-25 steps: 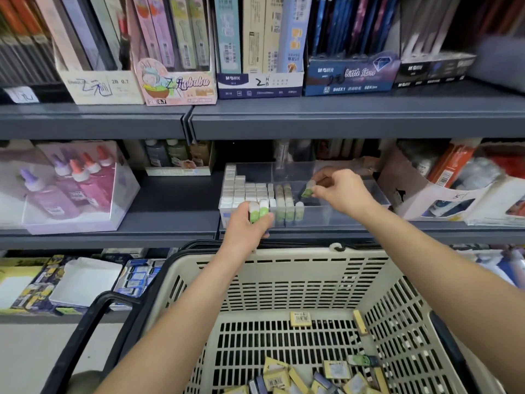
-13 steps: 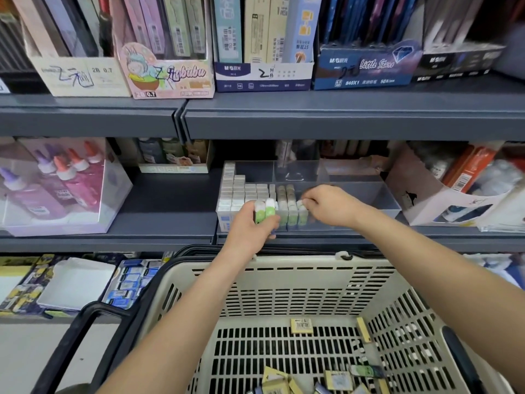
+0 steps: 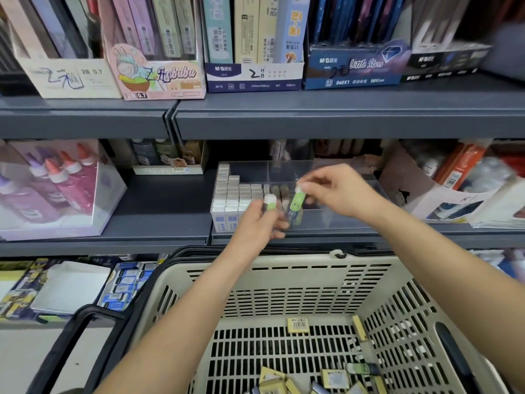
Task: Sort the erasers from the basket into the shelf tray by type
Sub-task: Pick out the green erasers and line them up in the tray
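Note:
A clear shelf tray (image 3: 335, 214) on the middle shelf holds rows of white erasers (image 3: 233, 194) at its left and a few green-sleeved ones beside them. My left hand (image 3: 255, 223) grips a green-and-white eraser (image 3: 270, 201) upright in front of the tray. My right hand (image 3: 338, 191) pinches the top of another green eraser (image 3: 297, 201) over the tray's middle. Below, the beige basket (image 3: 284, 282) holds several loose erasers (image 3: 297, 325) on its floor, yellow-wrapped and one green.
A box of glue bottles (image 3: 51, 189) stands at the left of the same shelf, and a torn white carton (image 3: 443, 191) at the right. Boxes of pencil leads (image 3: 252, 72) line the shelf above. The basket's black handle (image 3: 74, 336) juts out at lower left.
My right hand has lifted from the tray's front row and now pinches a green eraser, taken from my left hand, which held two before. My left hand has risen slightly.

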